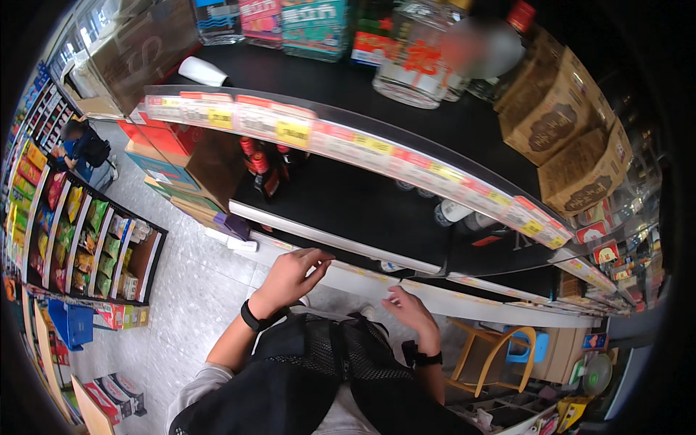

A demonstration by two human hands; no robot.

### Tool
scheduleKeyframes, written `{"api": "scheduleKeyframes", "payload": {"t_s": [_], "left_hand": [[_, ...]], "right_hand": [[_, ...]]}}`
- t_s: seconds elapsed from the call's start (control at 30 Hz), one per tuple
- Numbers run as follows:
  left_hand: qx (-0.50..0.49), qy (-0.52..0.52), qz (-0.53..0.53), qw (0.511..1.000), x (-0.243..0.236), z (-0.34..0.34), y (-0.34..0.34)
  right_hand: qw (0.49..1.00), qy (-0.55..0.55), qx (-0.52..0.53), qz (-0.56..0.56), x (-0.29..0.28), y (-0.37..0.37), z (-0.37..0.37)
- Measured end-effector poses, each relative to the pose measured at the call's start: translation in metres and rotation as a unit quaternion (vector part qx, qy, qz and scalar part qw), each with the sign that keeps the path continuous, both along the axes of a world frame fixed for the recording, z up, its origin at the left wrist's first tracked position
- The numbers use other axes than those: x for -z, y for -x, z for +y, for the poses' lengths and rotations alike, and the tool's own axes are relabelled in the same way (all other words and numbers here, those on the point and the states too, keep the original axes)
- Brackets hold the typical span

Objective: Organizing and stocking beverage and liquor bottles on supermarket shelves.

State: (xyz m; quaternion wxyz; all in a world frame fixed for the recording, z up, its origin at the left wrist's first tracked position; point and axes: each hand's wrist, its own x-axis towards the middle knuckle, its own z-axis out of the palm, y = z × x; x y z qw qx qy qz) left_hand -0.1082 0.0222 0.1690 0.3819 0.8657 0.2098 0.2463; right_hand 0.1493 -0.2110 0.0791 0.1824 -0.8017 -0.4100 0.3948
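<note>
A person wearing a dark vest looks down at their own bare hands in front of black shop shelves. The left hand point(293, 279) is loosely curved, thumb apart from the fingers; the right hand point(409, 310) is half open, its fingers lightly bent. Neither appears to hold anything.

Beyond the hands runs the white edge point(333, 241) of the middle shelf point(341, 199). Dark bottles point(265, 181) with red tops stand at that shelf's left end, beside stacked boxes point(172, 161). They look like glass: probably weighty, stiff, smooth enough to slip, and breakable if knocked. The body, just below the shoulder, seems the surest hold, with the neck for steadying. Lower down, near the right hand, sits a small blue-and-white item point(390, 266), too small to make out.

Above, behind a strip of price labels point(348, 148), the top shelf bears a large clear bottle point(413, 83), likely heavy and fragile, best taken round its body with both hands. Brown packages point(540, 127) stand to its right.
</note>
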Motion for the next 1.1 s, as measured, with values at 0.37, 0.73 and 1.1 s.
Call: {"api": "scheduleKeyframes", "payload": {"t_s": [0.37, 0.73, 1.1], "left_hand": [[-0.261, 0.023, -0.208, 0.942, 0.016, 0.063, 0.044], [-0.268, -0.087, -0.113, 0.953, 0.029, 0.131, 0.010], [-0.074, -0.157, -0.259, 0.950, 0.019, 0.098, 0.077]], "right_hand": [[0.919, -0.388, -0.022, 0.066, -0.089, 0.134, 0.193], [0.833, -0.466, -0.012, -0.298, -0.037, 0.166, 0.246], [0.842, -0.524, 0.004, -0.128, -0.056, 0.177, 0.202]]}}
